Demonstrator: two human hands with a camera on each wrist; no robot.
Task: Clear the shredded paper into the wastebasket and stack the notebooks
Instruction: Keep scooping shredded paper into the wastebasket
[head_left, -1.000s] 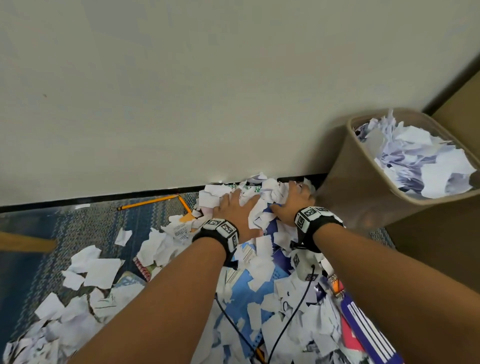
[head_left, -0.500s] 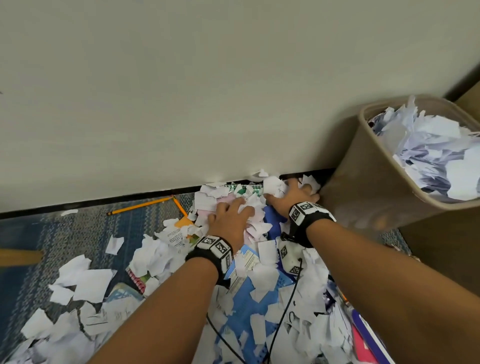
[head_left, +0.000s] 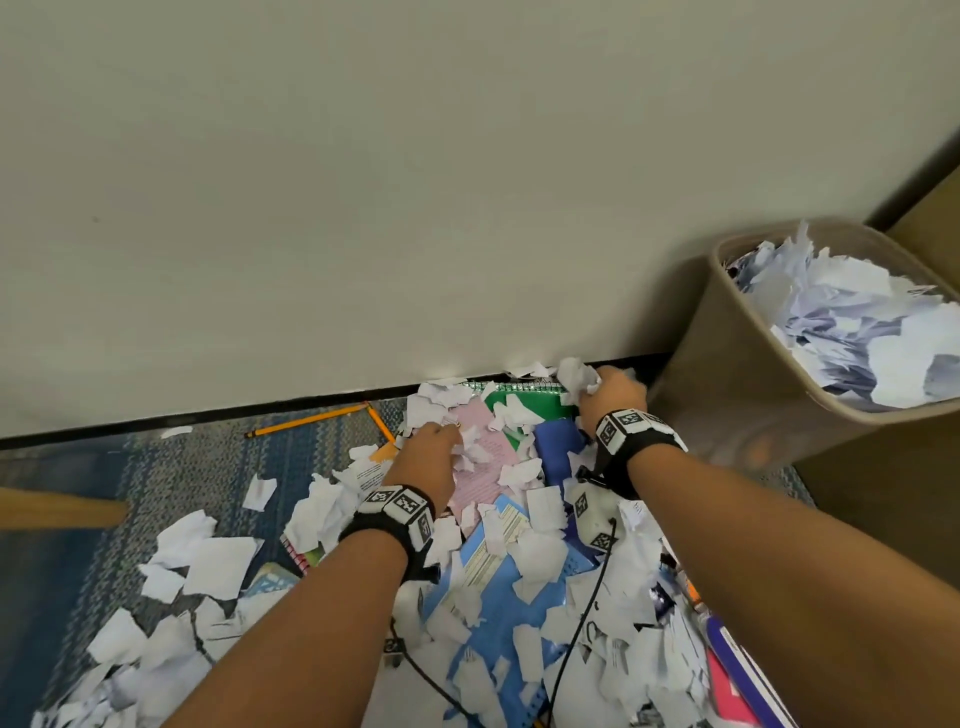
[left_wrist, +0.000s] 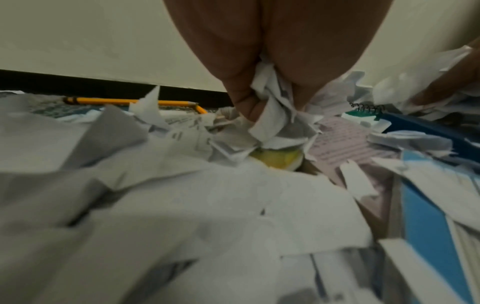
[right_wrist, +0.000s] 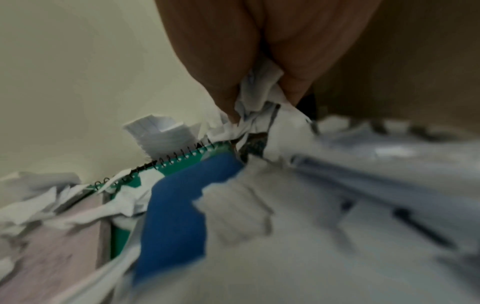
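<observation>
Torn white paper scraps cover the carpet and several notebooks. My left hand grips a wad of scraps over a pink notebook. My right hand grips another wad of scraps near the wall, just left of the tan wastebasket. A green spiral notebook lies against the baseboard, and a dark blue notebook overlaps it. A light blue notebook lies between my forearms, partly buried.
The wastebasket is heaped with crumpled paper and stands by a brown cabinet side. Two yellow pencils lie near the baseboard. A wooden leg crosses the left. A purple and a pink notebook lie at the lower right.
Both hands have closed on handfuls of scraps and drawn apart, the left pulling back toward me and the right moving toward the wastebasket. The pink and green notebooks now show.
</observation>
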